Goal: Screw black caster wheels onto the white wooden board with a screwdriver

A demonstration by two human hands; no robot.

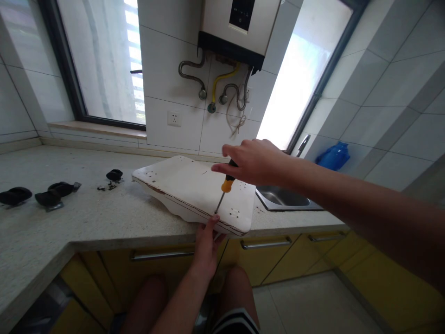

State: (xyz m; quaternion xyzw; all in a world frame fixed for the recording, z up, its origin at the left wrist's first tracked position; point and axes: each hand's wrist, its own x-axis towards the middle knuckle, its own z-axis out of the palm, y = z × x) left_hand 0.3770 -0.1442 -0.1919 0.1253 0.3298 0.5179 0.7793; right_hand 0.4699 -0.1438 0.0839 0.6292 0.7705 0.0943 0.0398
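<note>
My right hand (252,160) is wrapped round the black and yellow handle of a screwdriver (226,185), which slants down and left. Its metal tip meets the white panelled piece (194,185) close to the front edge. That piece lies on the worktop, with groups of small holes at its corners and a dark seam along its side. At the same edge, my left hand (206,246) grips from below, its thumb beside the screwdriver tip. Whether a screw sits under the tip, I cannot tell.
Several black casters (47,198) lie on the speckled worktop (104,213) at the left, with small dark screws (110,185) near one. A sink (283,197) is to the right. Yellow cabinets with bar handles (266,242) stand below. A water heater (239,28) hangs on the wall.
</note>
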